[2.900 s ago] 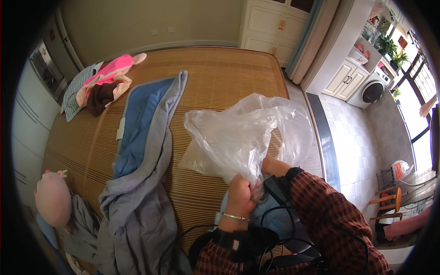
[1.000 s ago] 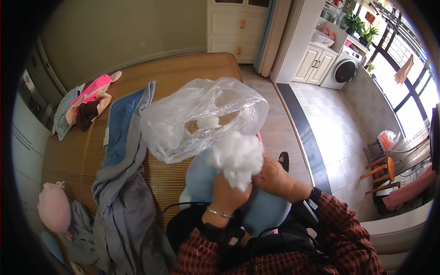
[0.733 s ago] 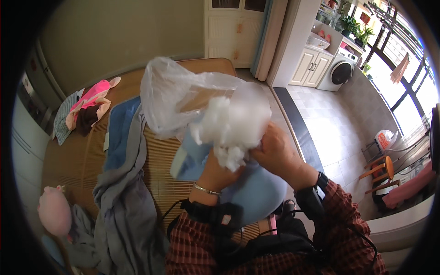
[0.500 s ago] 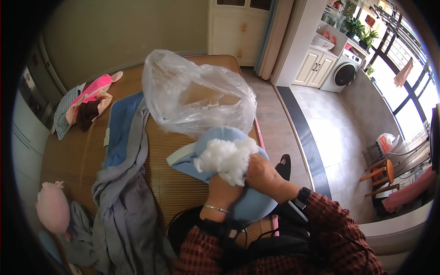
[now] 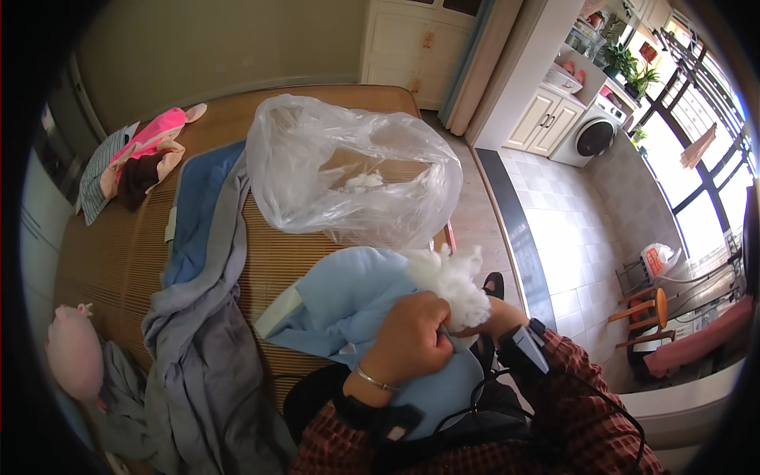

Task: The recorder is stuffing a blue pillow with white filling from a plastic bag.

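Note:
A clump of white stuffing (image 5: 448,279) sticks up from between my two hands. My left hand (image 5: 409,334) is closed around its lower part and presses on a light blue fabric cover (image 5: 348,305) lying in my lap. My right hand (image 5: 492,321) is mostly hidden behind the stuffing and the left hand, gripping the stuffing from the right side. A large clear plastic bag (image 5: 348,170) with a little white stuffing inside rests on the woven mat just beyond the blue cover.
A woven bamboo mat (image 5: 103,253) covers the bed. On it lie a blue and grey blanket (image 5: 198,317), pink and brown clothes (image 5: 146,150) at the far left, and a pink plush toy (image 5: 73,352) at the left edge. Tiled floor and a washing machine (image 5: 594,136) lie to the right.
The plastic bag has dropped from in front of me onto the mat. My hands have lowered with the white stuffing onto the light blue cover in my lap.

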The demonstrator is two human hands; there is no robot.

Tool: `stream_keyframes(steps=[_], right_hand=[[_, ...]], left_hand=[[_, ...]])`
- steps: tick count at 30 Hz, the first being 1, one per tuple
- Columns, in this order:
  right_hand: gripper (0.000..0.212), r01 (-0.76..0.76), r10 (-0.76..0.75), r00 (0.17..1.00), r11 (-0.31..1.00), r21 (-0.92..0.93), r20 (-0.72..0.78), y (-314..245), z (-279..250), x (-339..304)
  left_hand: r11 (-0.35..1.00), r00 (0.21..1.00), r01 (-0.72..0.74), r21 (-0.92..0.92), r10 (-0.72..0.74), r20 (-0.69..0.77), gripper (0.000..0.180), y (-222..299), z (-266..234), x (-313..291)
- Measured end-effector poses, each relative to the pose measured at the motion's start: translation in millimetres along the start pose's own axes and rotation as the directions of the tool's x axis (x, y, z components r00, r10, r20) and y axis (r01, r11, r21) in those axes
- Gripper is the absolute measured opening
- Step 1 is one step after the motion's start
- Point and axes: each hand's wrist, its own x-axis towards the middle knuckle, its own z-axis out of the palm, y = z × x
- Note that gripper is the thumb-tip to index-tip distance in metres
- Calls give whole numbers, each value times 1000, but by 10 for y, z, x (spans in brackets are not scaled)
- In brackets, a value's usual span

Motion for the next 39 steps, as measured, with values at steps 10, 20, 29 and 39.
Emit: stream_keyframes(steps=[10,20,29,39], right_hand=[[14,-83,153,970,938,-338,187,-75,222,650],[92,-221,484,815,767,602,-317,-474,-238,-8],[36,-53,69,966,996,71,-250,-570,-247,432],[28,-499,470,843,504,705,261,-128,-286,-21]], left_hand=[[883,841,466,-64,-464,-280,17,-467,62,-122],[872,856,482,86,-447,-259,13,-584,199,-83],[910,888,398,-117,-414,-199,18,-517,202,-253],[928,845,367,-60,-360,-395,29,-481,431,-208]])
